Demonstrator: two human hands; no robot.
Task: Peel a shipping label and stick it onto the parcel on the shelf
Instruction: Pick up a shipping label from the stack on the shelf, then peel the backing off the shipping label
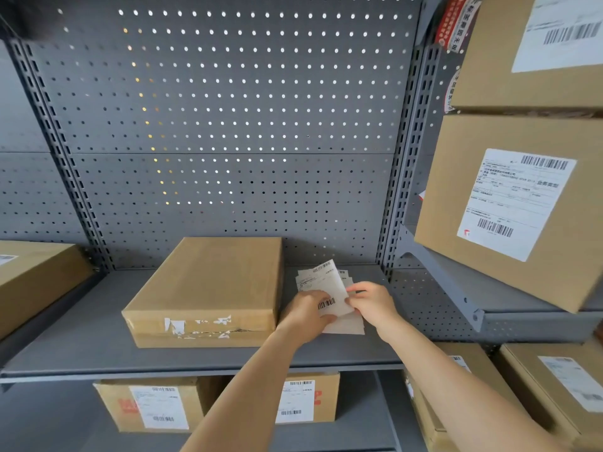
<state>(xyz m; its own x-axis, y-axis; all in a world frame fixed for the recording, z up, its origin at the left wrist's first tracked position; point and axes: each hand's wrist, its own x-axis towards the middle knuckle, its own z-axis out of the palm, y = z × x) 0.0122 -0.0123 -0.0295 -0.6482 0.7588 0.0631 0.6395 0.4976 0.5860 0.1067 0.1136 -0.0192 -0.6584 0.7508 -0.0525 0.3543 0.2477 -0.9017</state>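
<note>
A flat brown cardboard parcel (212, 285) lies on the grey shelf (81, 340), its top bare and torn white label scraps along its front side. Just right of it a white shipping label (326, 285) with barcodes is tilted up over a small stack of labels (349, 326) lying on the shelf. My left hand (306, 316) grips the label's lower left part, thumb near the barcode. My right hand (372, 300) pinches its right edge. Both hands are beside the parcel, not touching it.
A perforated grey back panel (228, 125) rises behind the shelf. Labelled boxes (509, 203) fill the shelves at right, another box (32, 282) sits at far left, and more labelled boxes (156, 406) stand on the shelf below.
</note>
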